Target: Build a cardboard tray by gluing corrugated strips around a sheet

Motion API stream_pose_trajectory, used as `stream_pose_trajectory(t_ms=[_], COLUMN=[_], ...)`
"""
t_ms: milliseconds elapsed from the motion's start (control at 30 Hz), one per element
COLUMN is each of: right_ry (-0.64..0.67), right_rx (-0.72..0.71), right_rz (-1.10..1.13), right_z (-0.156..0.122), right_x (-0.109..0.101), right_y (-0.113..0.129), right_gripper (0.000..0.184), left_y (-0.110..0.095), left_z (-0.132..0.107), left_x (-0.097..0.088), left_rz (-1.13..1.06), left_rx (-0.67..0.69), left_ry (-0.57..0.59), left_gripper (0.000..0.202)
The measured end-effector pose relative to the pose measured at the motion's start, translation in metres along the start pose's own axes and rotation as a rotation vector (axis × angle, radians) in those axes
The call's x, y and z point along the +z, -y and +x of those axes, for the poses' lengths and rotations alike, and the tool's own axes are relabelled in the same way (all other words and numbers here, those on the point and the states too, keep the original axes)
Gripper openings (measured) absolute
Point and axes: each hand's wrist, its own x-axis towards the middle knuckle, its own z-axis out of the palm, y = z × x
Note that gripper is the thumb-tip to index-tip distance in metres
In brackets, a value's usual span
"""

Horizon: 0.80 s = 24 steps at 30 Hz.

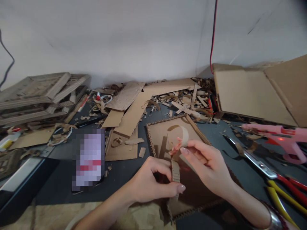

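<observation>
My left hand [159, 180] pinches a narrow corrugated cardboard strip [176, 171] between thumb and fingers. Above it, my right hand [203, 159] is closed on a thin curled paper strip [184, 135] at the upper part of the same piece; the fingertips partly hide where the two join. Both hands are over a flat cardboard panel [158, 129] whose edges carry a raised corrugated border. Shadows of the hands and curl fall across that panel.
To the right lie a pink glue gun [278, 134], scissors [263, 166] and yellow-handled pliers [280, 201]. A cardboard box [251, 95] stands behind them. Stacked cardboard frames [43, 92] sit at left, near a blurred phone [90, 159]. Scraps [131, 118] cover the back.
</observation>
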Motion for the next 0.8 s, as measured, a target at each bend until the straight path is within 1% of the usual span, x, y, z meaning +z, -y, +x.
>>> stream_pose_trajectory(t_ms=[100,200,267,367,467,533,633,733,800], right_ry=[0.023,0.052,0.070,0.029,0.000,0.035,0.082,0.052,0.037], right_rx=[-0.071,-0.123,-0.138,-0.134,-0.124,-0.118,-0.082,-0.040,-0.058], right_rz=[-0.019,-0.045,-0.055,-0.079,-0.077,-0.057,-0.033,0.015,0.020], right_z=[-0.0002,0.0013,0.0028,0.0042,0.0039,0.0032,0.0014,-0.0008,-0.0019], right_x=[0.0005,0.0023,0.0029,0.0021,0.0003,-0.0006,-0.0010,-0.0011,-0.0016], right_y=[-0.0002,-0.0002,-0.0001,0.0003,0.0006,0.0004,-0.0006,-0.0020,-0.0020], right_gripper=[0.005,0.004,0.007,0.011,0.008,0.010,0.010,0.009,0.013], left_y=[0.0003,0.0001,0.0001,-0.0002,-0.0006,-0.0005,0.0004,0.0015,0.0017], left_z=[-0.0007,-0.0007,-0.0005,0.0000,0.0006,0.0009,0.0010,0.0008,0.0006], left_x=[-0.0015,-0.0024,-0.0020,-0.0005,0.0003,-0.0001,-0.0015,-0.0028,-0.0032], left_rz=[0.023,0.035,-0.030,-0.233,-0.367,-0.393,-0.374,-0.342,-0.332], left_rx=[-0.021,-0.012,-0.043,-0.129,-0.175,-0.179,-0.149,-0.135,-0.136], left_ry=[-0.026,-0.055,-0.057,-0.067,-0.084,-0.088,-0.091,-0.092,-0.096], left_gripper=[0.027,0.030,0.030,0.026,0.026,0.027,0.027,0.026,0.026])
